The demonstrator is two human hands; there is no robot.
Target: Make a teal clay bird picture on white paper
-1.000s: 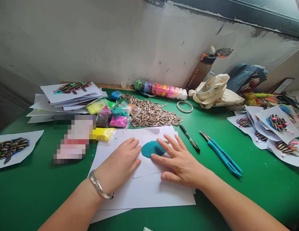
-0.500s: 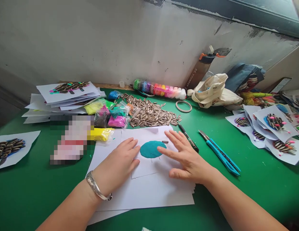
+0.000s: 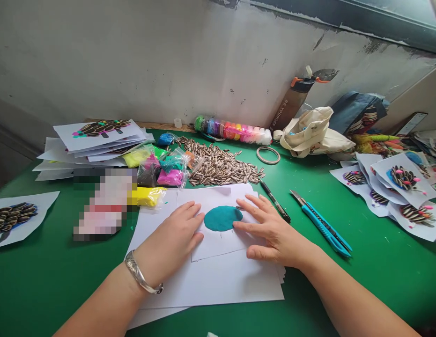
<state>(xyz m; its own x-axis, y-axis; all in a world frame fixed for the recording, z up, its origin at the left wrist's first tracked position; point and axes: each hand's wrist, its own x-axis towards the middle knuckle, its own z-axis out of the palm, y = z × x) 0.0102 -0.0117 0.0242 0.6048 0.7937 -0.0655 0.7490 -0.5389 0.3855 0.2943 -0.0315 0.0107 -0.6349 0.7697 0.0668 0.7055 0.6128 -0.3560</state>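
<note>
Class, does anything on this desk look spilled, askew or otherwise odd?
The cutter lies with its blade apparently out, right of the pen, which looks unsafe. Seeds sit loose in a heap, like a spill.

Clay (image 3: pixel 220 219): teal, flat oval, edge slightly uneven, long axis side to side. Sheet (image 3: pixel 212 247): white, flat, directly under clay, extending past it; thin drawn marks (image 3: pixel 221 235) just below clay. Paper (image 3: pixel 210 285): larger white sheets, lying flat, edges staggered, reaching well below clay.

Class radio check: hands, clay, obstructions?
Left hand open beside clay; right hand open at its right edge. Flat oval on paper. Pen nearby, clear of clay.
</note>
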